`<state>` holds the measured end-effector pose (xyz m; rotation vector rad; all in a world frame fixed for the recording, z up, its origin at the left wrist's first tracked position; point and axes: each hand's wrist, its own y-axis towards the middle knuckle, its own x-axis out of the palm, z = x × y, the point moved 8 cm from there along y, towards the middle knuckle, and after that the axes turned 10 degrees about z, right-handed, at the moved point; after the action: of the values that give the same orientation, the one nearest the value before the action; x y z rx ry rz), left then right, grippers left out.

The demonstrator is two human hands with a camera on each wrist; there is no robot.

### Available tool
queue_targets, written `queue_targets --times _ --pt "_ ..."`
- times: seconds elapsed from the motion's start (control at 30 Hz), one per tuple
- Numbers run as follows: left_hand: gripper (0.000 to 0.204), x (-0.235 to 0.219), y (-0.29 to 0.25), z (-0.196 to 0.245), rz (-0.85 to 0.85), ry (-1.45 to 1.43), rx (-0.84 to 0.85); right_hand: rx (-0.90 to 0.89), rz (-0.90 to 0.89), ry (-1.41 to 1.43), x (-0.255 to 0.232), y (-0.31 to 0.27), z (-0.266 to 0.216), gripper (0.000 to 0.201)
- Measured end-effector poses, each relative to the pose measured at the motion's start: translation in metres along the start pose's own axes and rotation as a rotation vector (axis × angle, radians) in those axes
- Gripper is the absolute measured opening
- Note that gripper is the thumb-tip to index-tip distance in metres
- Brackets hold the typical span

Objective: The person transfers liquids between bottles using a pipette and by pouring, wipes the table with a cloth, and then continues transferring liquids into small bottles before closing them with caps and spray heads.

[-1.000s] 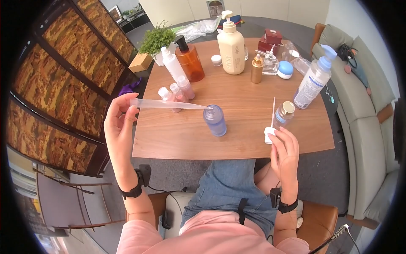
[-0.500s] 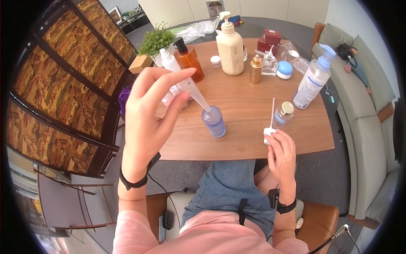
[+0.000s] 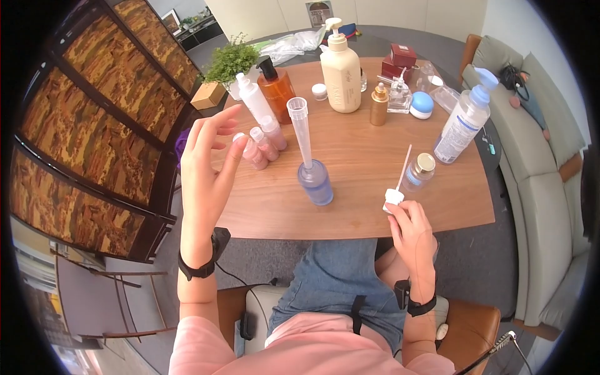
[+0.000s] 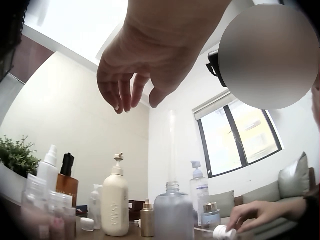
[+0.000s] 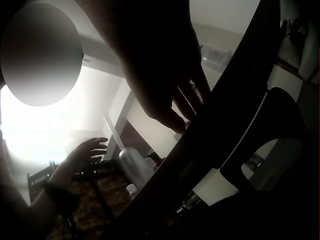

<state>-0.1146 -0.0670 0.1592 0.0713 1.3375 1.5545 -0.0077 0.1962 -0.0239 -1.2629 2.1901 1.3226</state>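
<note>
A translucent blue bottle (image 3: 315,186) stands near the front of the wooden table. Upright in its neck is a long, clear tapered plastic tube (image 3: 302,131), wide end up. To the left of the tube, my left hand (image 3: 209,165) is raised with its fingers loosely spread and nothing between them. In the left wrist view, that hand (image 4: 150,60) hangs above the bottles. My right hand (image 3: 412,234) pinches a white bottle cap (image 3: 392,200) low over the table's front right; a thin white straw (image 3: 405,165) points up from it.
Right of the blue bottle stand a gold-capped jar (image 3: 419,172) and a blue-topped pump bottle (image 3: 461,122). Small pink bottles (image 3: 265,145) are on the left. Behind them are an amber pump bottle (image 3: 275,90), a cream pump bottle (image 3: 342,78) and a potted plant (image 3: 231,62).
The tapered tube, earlier held sideways by my left hand, now stands in the bottle's neck. My left hand has let go and drawn back left. The right hand shifted slightly left with the cap.
</note>
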Motion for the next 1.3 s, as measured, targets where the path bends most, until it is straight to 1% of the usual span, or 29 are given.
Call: queue_targets --times 0.07,0.13,0.17,0.23,0.27,0.3,0.37,0.43,0.5,0.53,0.6,0.63,0.7,0.73,0.8,0.87,0.9,0.93,0.97,1.0,1.07,1.1,1.13,1.17,1.2,1.23,1.27,1.3 --pt "0.037 0.001 -0.003 -0.016 0.004 0.017 -0.036 -0.023 0.030 -0.029 0.001 0.005 -0.003 0.032" --pt "0.045 0.003 -0.008 -0.039 -0.009 0.095 -0.108 -0.040 0.043 -0.043 0.000 0.011 -0.007 0.033" --pt "0.045 0.004 -0.011 -0.049 -0.005 0.095 -0.110 -0.054 0.058 -0.058 -0.002 0.013 -0.010 0.033" --pt "0.054 0.014 -0.018 -0.075 -0.079 0.215 -0.118 -0.072 0.060 -0.051 -0.004 0.015 -0.014 0.034" --pt "0.060 0.019 -0.022 -0.090 -0.103 0.215 -0.112 -0.085 0.062 -0.043 -0.004 0.014 -0.017 0.036" --pt "0.060 0.022 -0.025 -0.102 -0.100 0.215 -0.114 -0.089 0.061 -0.044 -0.005 0.014 -0.019 0.036" --pt "0.062 0.036 -0.033 -0.126 -0.185 0.194 -0.179 -0.104 0.043 -0.041 -0.005 0.012 -0.024 0.035" --pt "0.065 0.042 -0.035 -0.141 -0.191 0.174 -0.197 -0.110 0.035 -0.043 -0.006 0.008 -0.027 0.035" --pt "0.069 0.048 -0.037 -0.148 -0.210 0.089 -0.264 -0.113 0.028 -0.048 -0.008 0.005 -0.030 0.035" --pt "0.069 0.052 -0.037 -0.154 -0.209 0.086 -0.268 -0.119 0.035 -0.050 -0.009 0.004 -0.031 0.035" --pt "0.078 0.070 -0.045 -0.169 -0.255 -0.128 -0.364 -0.130 0.038 -0.055 -0.011 0.002 -0.033 0.034" --pt "0.078 0.075 -0.047 -0.173 -0.252 -0.130 -0.368 -0.129 0.046 -0.053 -0.012 0.002 -0.034 0.034" --pt "0.087 0.088 -0.056 -0.182 -0.229 -0.258 -0.464 -0.128 0.053 -0.051 -0.013 0.000 -0.036 0.034" --pt "0.091 0.093 -0.060 -0.184 -0.241 -0.290 -0.494 -0.125 0.055 -0.050 -0.012 0.000 -0.036 0.034" --pt "0.091 0.096 -0.064 -0.187 -0.263 -0.298 -0.501 -0.118 0.057 -0.054 -0.012 -0.001 -0.037 0.035" --pt "0.092 0.096 -0.067 -0.186 -0.291 -0.308 -0.507 -0.127 0.051 -0.050 -0.011 -0.002 -0.038 0.035" --pt "0.092 0.092 -0.069 -0.186 -0.294 -0.252 -0.497 -0.122 0.050 -0.055 -0.011 -0.002 -0.038 0.035" --pt "0.092 0.087 -0.071 -0.182 -0.296 -0.196 -0.487 -0.117 0.048 -0.042 -0.011 -0.001 -0.039 0.034" --pt "0.092 0.082 -0.073 -0.173 -0.299 -0.198 -0.489 -0.114 0.046 -0.027 -0.011 -0.002 -0.041 0.034" --pt "0.094 0.072 -0.075 -0.163 -0.268 -0.190 -0.490 -0.113 0.044 -0.028 -0.011 -0.003 -0.043 0.034" --pt "0.096 0.053 -0.079 -0.142 -0.236 -0.178 -0.495 -0.048 0.028 0.063 -0.009 -0.004 -0.046 0.034" --pt "0.096 0.042 -0.080 -0.127 -0.195 -0.150 -0.436 -0.048 0.025 0.067 -0.006 -0.004 -0.049 0.034" --pt "0.096 0.032 -0.080 -0.111 -0.153 -0.121 -0.377 -0.060 0.034 0.157 -0.004 -0.004 -0.054 0.035" --pt "0.096 0.024 -0.082 -0.097 -0.153 -0.116 -0.381 -0.071 0.043 0.248 -0.001 -0.005 -0.061 0.035" --pt "0.095 0.018 -0.083 -0.082 -0.163 -0.164 -0.384 -0.043 -0.010 0.306 0.003 -0.005 -0.068 0.036" --pt "0.095 0.013 -0.084 -0.067 -0.172 -0.211 -0.387 -0.045 -0.015 0.310 0.005 -0.004 -0.078 0.036" --pt "0.095 0.008 -0.084 -0.053 -0.168 -0.208 -0.391 -0.071 -0.039 0.396 0.009 -0.003 -0.090 0.036" --pt "0.095 0.006 -0.083 -0.036 -0.192 -0.238 -0.361 -0.099 -0.062 0.482 0.013 -0.002 -0.101 0.036"
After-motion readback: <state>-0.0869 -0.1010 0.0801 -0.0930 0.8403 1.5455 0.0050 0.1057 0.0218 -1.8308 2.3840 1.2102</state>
